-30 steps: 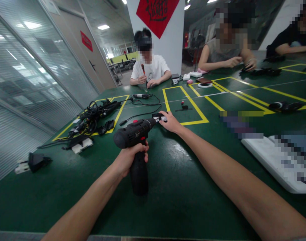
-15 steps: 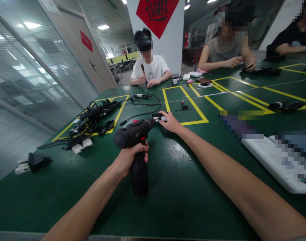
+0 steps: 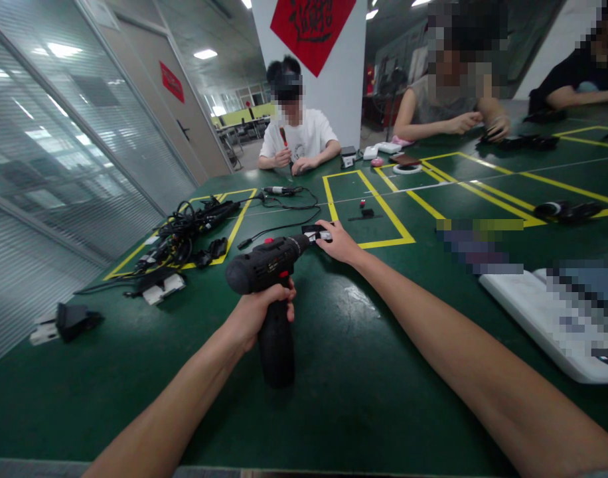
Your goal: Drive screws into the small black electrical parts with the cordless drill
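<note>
My left hand is wrapped round the grip of a black cordless drill with red buttons, its battery base low over the green table. The chuck points away to the right, its tip at a small black and white part. My right hand closes its fingers on that part's right side; the part's kind is not clear. Whether the drill tip touches it or only lines up in front, I cannot tell. A black cable with a plug end runs just beyond the drill.
Left, a heap of black cables and adapters lies by yellow tape, with loose adapter pieces nearer. A white tray sits at the right. Small black and red bits lie ahead. A person opposite holds a screwdriver; others sit at right.
</note>
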A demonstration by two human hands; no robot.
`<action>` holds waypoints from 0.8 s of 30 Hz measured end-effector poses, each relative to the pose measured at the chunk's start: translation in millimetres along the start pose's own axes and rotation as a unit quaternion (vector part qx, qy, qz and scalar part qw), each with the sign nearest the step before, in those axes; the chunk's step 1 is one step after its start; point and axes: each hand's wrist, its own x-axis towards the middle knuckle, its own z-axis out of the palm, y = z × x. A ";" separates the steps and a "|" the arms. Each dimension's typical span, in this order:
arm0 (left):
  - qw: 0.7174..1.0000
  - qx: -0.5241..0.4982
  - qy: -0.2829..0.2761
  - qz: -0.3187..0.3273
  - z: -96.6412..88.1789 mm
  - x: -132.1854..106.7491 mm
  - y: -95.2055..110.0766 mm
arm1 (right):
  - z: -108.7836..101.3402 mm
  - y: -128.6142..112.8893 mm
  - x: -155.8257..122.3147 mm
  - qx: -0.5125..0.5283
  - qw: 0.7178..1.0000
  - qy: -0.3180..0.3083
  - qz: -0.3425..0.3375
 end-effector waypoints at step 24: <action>1.000 -0.005 -0.002 -0.001 -0.5 0.8 -0.3 | 1.8 3.5 1.8 -0.002 1.000 0.002 -0.001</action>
